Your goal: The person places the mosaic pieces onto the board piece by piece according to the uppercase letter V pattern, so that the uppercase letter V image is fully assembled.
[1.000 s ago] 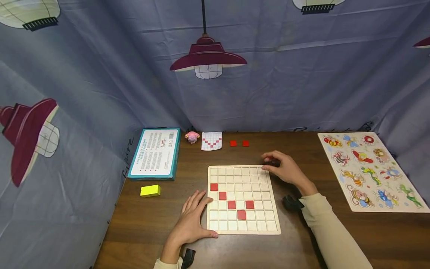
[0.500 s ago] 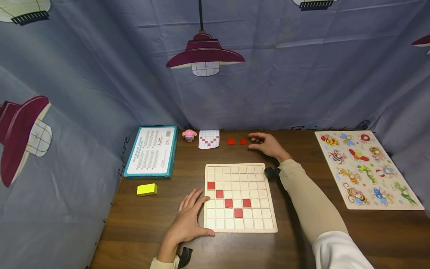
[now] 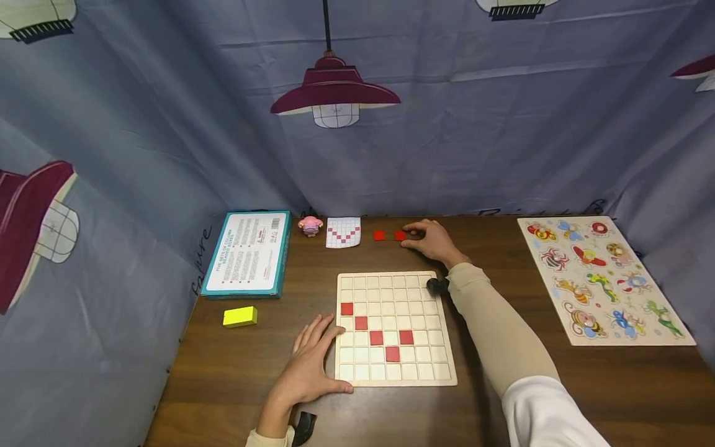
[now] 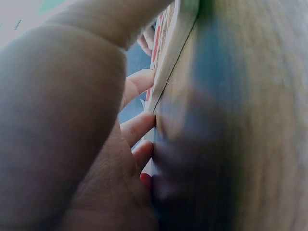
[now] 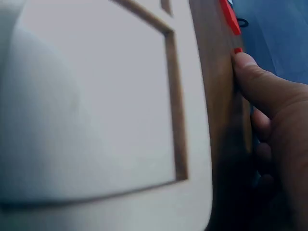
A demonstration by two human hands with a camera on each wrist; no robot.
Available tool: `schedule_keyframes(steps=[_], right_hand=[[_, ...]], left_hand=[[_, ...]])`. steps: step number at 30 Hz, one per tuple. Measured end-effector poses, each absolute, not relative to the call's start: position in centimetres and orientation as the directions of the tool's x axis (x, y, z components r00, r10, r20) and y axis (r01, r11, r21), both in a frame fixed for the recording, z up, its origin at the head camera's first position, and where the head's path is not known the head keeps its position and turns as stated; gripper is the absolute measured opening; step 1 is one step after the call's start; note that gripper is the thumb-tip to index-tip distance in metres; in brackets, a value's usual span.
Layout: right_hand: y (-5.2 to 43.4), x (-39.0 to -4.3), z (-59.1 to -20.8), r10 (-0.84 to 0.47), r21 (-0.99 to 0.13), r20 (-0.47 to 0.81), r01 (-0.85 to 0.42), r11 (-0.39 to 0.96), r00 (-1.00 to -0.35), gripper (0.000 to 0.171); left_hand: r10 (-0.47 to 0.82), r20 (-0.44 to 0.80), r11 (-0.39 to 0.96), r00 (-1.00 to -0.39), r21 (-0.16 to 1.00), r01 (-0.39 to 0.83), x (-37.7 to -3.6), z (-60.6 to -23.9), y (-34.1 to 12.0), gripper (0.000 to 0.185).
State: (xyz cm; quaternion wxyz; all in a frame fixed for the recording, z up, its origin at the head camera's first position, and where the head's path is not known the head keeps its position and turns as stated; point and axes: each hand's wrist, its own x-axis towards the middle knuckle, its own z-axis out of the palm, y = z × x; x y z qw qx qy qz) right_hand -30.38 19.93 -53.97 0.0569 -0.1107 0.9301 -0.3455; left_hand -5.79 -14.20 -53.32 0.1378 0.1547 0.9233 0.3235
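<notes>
In the head view my left hand (image 3: 306, 371) rests at the left edge of the wooden grid board (image 3: 397, 277), its thumb by the front left corner. The left wrist view has its fingers (image 4: 137, 129) against the board's side. Several red tiles (image 3: 393, 354) sit in the board's squares. Beyond the board, my right hand (image 3: 434, 242) pinches the right-hand loose red tile (image 3: 399, 236) between thumb and fingers at its right side. The right wrist view shows the thumb covering most of that tile. To its left lies another loose red tile (image 3: 378, 236).
A pattern card (image 3: 343, 233) lies at the back beside a pink figurine (image 3: 310, 226). On the left are a teal and white box (image 3: 246, 254) and a yellow block (image 3: 240, 316). An insect picture puzzle board (image 3: 606, 282) lies on the right.
My right hand has moved from the board's far right corner, away and leftward, to the right-hand loose red tile, and its fingers have closed on it. The left hand keeps its place.
</notes>
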Motion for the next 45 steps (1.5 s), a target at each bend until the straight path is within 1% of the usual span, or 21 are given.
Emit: schedule_keyframes(steps=[3,6,9,11,14,17,19,24,27,31,35,38,45], right_hand=[[19.9,-30.4,-54.0,-0.233,-0.64,-0.017,-0.169,0.75,-0.972,0.042],[20.0,-30.4,-54.3,-0.229,-0.596,-0.005,-0.181,0.782,-0.973,0.037],[19.8,-30.1,-54.7,-0.254,-0.537,0.003,-0.216,0.815,-0.967,0.036],[19.7,-29.8,-54.7,-0.269,-0.525,0.015,-0.236,0.818,-0.963,0.036],[19.6,-29.3,-54.3,-0.263,-0.571,0.044,-0.24,0.785,-0.964,0.036],[20.0,-28.5,-53.6,-0.222,-0.646,0.076,-0.218,0.732,-0.972,0.036],[20.3,-27.7,-53.3,-0.208,-0.67,0.097,-0.218,0.709,-0.973,0.035],[20.7,-24.6,-52.3,-0.204,-0.686,0.194,-0.281,0.671,-0.96,0.033],[20.8,-22.0,-51.9,-0.224,-0.681,0.256,-0.34,0.648,-0.94,0.029],[20.8,-18.3,-52.1,-0.245,-0.66,0.307,-0.392,0.641,-0.919,0.027],[20.9,-15.4,-52.6,-0.261,-0.639,0.315,-0.408,0.653,-0.912,0.026],[21.0,-13.6,-53.2,-0.295,-0.618,0.291,-0.414,0.668,-0.91,0.025],[21.0,-11.3,-54.5,-0.382,-0.53,0.271,-0.468,0.707,-0.884,0.022]], left_hand=[[0.377,-0.152,0.741,-0.914,0.641,0.199,-5.9,-53.4,-14.0,0.106],[0.383,-0.142,0.737,-0.913,0.642,0.209,-6.0,-53.5,-13.9,0.105],[0.381,-0.149,0.738,-0.913,0.643,0.203,-5.8,-53.6,-14.0,0.105],[0.377,-0.155,0.745,-0.913,0.636,0.199,-5.6,-53.7,-14.0,0.106],[0.373,-0.152,0.749,-0.915,0.632,0.2,-5.6,-53.7,-14.1,0.107],[0.381,-0.136,0.743,-0.915,0.633,0.215,-5.8,-53.7,-14.1,0.106],[0.382,-0.131,0.742,-0.915,0.634,0.219,-5.9,-53.6,-14.0,0.105],[0.375,-0.123,0.749,-0.919,0.624,0.223,-6.1,-53.5,-14.1,0.104],[0.377,-0.133,0.748,-0.917,0.627,0.217,-6.0,-53.4,-14.1,0.105],[0.378,-0.143,0.742,-0.915,0.637,0.207,-5.8,-53.4,-14.1,0.104],[0.366,-0.131,0.741,-0.921,0.64,0.203,-5.7,-53.5,-14.0,0.103],[0.365,-0.142,0.741,-0.92,0.643,0.195,-5.5,-53.6,-14.0,0.103],[0.374,-0.123,0.74,-0.919,0.637,0.216,-5.5,-53.6,-14.0,0.102]])
